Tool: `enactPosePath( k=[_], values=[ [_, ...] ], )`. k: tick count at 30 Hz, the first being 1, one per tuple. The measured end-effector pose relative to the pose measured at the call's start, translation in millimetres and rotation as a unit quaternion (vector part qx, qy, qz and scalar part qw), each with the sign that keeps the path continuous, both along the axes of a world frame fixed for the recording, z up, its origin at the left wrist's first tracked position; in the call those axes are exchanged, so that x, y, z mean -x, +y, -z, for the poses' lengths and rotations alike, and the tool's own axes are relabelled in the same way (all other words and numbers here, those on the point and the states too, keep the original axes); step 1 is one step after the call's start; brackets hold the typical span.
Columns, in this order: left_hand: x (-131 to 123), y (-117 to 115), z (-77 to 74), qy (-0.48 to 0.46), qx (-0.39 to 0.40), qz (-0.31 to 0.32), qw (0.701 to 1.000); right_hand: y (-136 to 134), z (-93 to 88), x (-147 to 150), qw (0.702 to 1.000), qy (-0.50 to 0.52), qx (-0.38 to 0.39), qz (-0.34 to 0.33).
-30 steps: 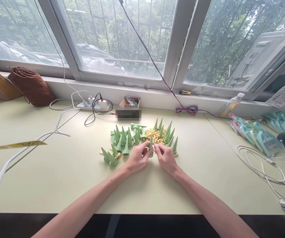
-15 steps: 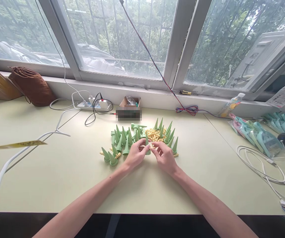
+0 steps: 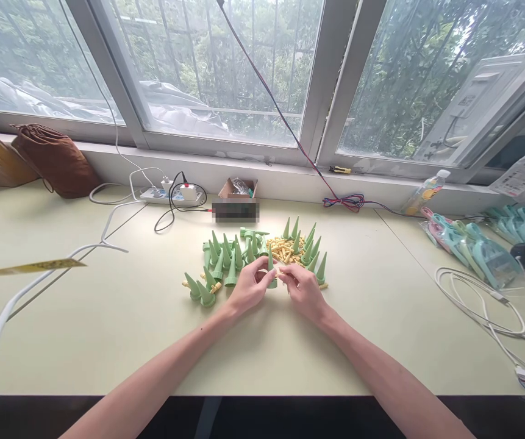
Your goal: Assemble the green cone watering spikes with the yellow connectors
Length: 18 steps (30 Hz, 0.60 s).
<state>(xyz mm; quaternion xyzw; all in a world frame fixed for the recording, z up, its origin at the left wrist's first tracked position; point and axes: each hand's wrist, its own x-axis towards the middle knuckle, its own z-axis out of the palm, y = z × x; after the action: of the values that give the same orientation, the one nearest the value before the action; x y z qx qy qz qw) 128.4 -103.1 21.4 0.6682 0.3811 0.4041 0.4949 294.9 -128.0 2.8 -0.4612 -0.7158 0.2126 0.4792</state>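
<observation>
My left hand point(image 3: 250, 286) is closed round a green cone spike point(image 3: 270, 268), held upright just above the pale table point(image 3: 107, 317). My right hand point(image 3: 302, 289) pinches a small yellow plug point(image 3: 281, 274) against the side of that cone. Behind my hands lies a heap of yellow plugs point(image 3: 284, 250). Upright green cones point(image 3: 225, 256) stand in a cluster to the left and more green cones point(image 3: 311, 250) to the right. Two cones with plugs fitted point(image 3: 198, 291) lie at the near left.
A power strip point(image 3: 171, 194) with cables and a small cardboard box point(image 3: 239, 188) sit by the window ledge. A brown bag point(image 3: 54, 158) stands at far left. Bags of coloured clips point(image 3: 472, 247), a bottle point(image 3: 424, 194) and a white cable point(image 3: 486, 305) lie to the right.
My hands have shifted slightly left and back with the cone. The right hand has brought a yellow plug up to the cone's side.
</observation>
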Motion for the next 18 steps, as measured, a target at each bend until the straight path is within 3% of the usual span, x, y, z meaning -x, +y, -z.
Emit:
enactPosePath(
  k=[18],
  values=[
    [1.4, -0.8, 7.5, 0.036, -0.068, 0.005, 0.997, 1.4, 3.7, -1.2, 0.997, -0.067, 0.015, 0.024]
  ],
)
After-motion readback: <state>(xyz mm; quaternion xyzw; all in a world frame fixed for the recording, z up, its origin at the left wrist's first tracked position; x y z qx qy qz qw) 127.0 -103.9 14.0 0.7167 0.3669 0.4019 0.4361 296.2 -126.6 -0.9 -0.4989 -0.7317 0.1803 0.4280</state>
